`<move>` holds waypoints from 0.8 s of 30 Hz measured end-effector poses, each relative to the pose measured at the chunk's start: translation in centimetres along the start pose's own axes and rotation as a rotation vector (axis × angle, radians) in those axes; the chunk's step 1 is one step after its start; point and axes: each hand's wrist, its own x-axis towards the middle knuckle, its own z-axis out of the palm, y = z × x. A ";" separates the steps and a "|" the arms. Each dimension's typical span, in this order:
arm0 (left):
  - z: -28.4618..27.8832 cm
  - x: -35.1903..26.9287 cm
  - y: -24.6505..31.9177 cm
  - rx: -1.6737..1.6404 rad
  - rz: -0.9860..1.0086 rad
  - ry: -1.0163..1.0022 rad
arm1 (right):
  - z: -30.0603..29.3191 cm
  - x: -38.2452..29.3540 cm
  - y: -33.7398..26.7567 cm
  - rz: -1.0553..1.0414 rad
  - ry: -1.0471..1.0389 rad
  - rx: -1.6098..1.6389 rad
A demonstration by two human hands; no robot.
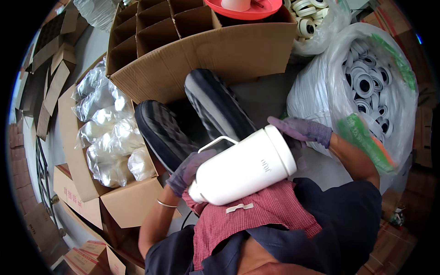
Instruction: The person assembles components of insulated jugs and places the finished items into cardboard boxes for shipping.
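A white insulated jug (244, 166) with a loop handle (220, 139) lies tilted over my lap. Its narrow neck points down to the left and its wide base faces up to the right; small dark writing marks its side. My left hand (192, 168), in a greyish-purple glove, grips the jug at the shoulder near the handle. Beside the base is my right hand (300, 130), gloved alike, its fingers spread. Whether it touches the base I cannot tell, as some fingers are partly hidden. A red checked apron (254, 223) lies beneath the jug.
Ahead stands a cardboard box (206, 55) with dividers, a red plastic tray (237, 13) on top. At left, a carton (82, 165) holds items in clear plastic bags (110, 137). Plastic sacks of white ring-shaped parts (364, 84) and cream parts (306, 25) stand right.
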 end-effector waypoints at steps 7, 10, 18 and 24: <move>0.7 -1.5 5.8 0.508 0.157 0.432 | 0.2 0.7 1.9 -0.753 0.538 -0.120; 0.4 -0.3 7.3 0.299 0.083 0.619 | 0.4 3.2 -1.4 -1.278 0.598 -0.185; 0.0 2.2 13.7 0.934 0.503 0.621 | -1.2 11.2 -0.7 -0.897 0.223 0.764; -0.3 3.1 13.0 0.213 0.149 0.772 | -3.0 7.5 -4.2 -1.043 0.159 0.656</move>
